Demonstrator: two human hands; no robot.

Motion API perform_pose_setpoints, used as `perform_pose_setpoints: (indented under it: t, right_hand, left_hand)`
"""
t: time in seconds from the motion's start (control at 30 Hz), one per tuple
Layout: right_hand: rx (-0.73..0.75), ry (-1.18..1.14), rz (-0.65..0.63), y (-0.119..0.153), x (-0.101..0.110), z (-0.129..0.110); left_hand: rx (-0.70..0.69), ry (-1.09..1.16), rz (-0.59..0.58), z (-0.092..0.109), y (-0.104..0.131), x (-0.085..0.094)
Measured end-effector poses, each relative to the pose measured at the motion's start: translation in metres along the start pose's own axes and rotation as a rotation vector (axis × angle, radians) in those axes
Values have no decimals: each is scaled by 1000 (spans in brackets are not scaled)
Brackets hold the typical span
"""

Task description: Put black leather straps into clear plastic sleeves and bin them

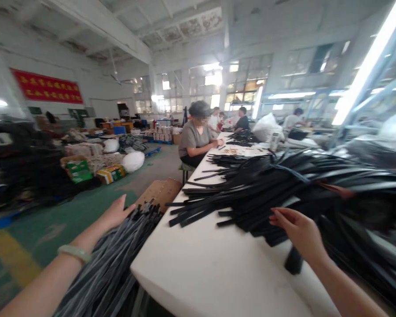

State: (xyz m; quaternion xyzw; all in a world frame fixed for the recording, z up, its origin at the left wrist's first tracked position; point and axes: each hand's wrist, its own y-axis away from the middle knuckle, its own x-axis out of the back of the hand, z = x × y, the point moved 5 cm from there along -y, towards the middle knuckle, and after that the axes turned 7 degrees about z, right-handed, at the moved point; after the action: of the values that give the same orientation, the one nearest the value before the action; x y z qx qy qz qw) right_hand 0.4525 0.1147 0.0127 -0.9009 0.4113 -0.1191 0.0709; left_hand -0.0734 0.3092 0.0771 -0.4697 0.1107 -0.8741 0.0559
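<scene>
My left hand [117, 212], below a pale green bangle [74, 252], is at the upper end of a bundle of long dark grey strips [108, 264] beside the table's left edge. Its thumb stands apart from the fingers, and nothing shows in its grasp. Over the white table [198, 264], my right hand [297, 229] has thumb and fingertips pinched together. Whether they hold anything cannot be made out against the dark background. Just behind it lies a large pile of flat black strips [251, 189], with a blue-grey tie [292, 172] across it.
A cardboard box [160, 193] stands on the floor left of the table. Farther along that edge sits a co-worker in a grey shirt [194, 136]. White sacks [268, 127] and more black strips [242, 138] lie toward the far end. Boxes and bundles [77, 169] line the left floor.
</scene>
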Motion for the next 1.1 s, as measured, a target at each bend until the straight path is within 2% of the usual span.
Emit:
perform_pose_setpoints:
  t: [0.03, 0.1, 0.17, 0.2, 0.27, 0.3, 0.37, 0.43, 0.5, 0.57, 0.67, 0.83, 0.93, 1.0, 1.07, 1.1]
  right_hand:
    - [86, 110, 53, -5, 6, -3]
    - [270, 366, 141, -13, 14, -8]
    - [439, 514, 199, -18, 17, -11]
    - [464, 548, 223, -21, 18, -10]
    - [489, 591, 263, -26, 19, -5]
    - [497, 599, 277, -29, 19, -3]
    - [514, 570, 310, -33, 20, 3]
    - [494, 481, 365, -37, 23, 9]
    - [445, 397, 424, -43, 28, 14]
    - [400, 356, 471, -47, 32, 18]
    - [360, 324, 513, -50, 34, 20]
    - [330, 297, 534, -48, 34, 17]
    - [324, 292, 536, -42, 33, 8]
    - [374, 327, 491, -34, 29, -4]
    - [512, 413, 334, -24, 17, -19]
    - [598, 469, 204, -17, 8, -26]
  left_hand:
    - [-100, 14, -27, 31, -5, -20]
    - [-362, 87, -100, 106, 5, -59]
    - [-713, 116, -173, 187, 37, -95]
    - [-877, 126, -196, 223, 57, -112]
    - [-1145, 111, -227, 285, 93, -149]
    - [-1234, 92, -227, 310, 107, -167]
    - [-1303, 75, -197, 353, 120, -202]
    - [-1254, 103, -151, 386, 120, -231]
    - [-1160, 155, -110, 410, 113, -253]
    - [-1077, 211, -82, 427, 108, -268]
    - [-936, 334, -60, 440, 101, -280]
    - [-660, 617, -94, 441, 89, -281]
    - [-463, 815, -150, 432, 84, -268]
    - [-331, 937, -211, 416, 84, -251]
    - [-238, 1025, -264, 388, 87, -224]
    - [-187, 1069, -290, 367, 88, -207]
